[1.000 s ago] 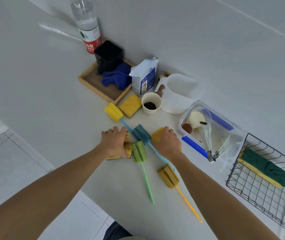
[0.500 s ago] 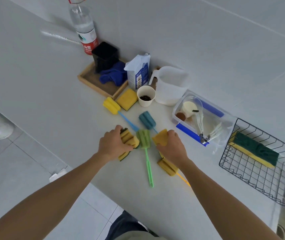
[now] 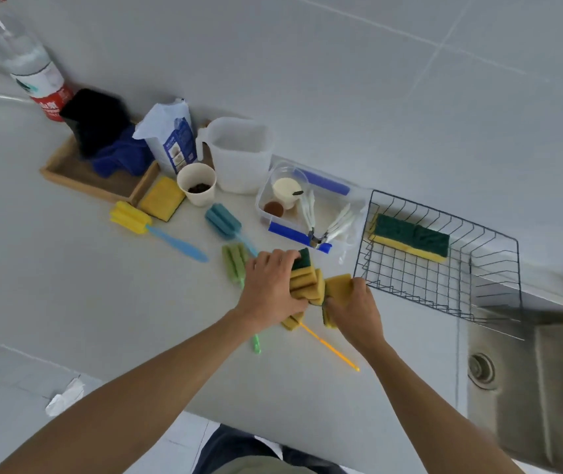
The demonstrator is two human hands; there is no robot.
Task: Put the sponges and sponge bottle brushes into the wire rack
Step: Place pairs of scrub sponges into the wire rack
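My left hand [image 3: 269, 289] grips a stack of yellow-and-green sponges [image 3: 304, 280] above the counter. Right beside it, my right hand [image 3: 355, 311] holds another yellow sponge [image 3: 338, 285], close to the front left corner of the black wire rack [image 3: 444, 295]. One green-and-yellow sponge [image 3: 410, 236] lies inside the rack. On the counter lie a green brush [image 3: 233, 263], a teal brush [image 3: 223, 221], a yellow brush with a blue handle [image 3: 132, 217] and a yellow brush with an orange handle [image 3: 328, 347], partly hidden under my hands. A flat yellow sponge [image 3: 162, 199] rests by the wooden tray.
Along the wall stand a water bottle [image 3: 30, 66], a wooden tray [image 3: 81, 176] with a black box and blue cloth, a white bag [image 3: 174, 138], a paper cup [image 3: 197, 183], a jug [image 3: 240, 155] and a clear box of utensils [image 3: 307, 213]. A steel sink [image 3: 529, 388] lies right.
Both hands lifted their sponges and carried them rightward, toward the wire rack. The view swung right, bringing the sink into sight.
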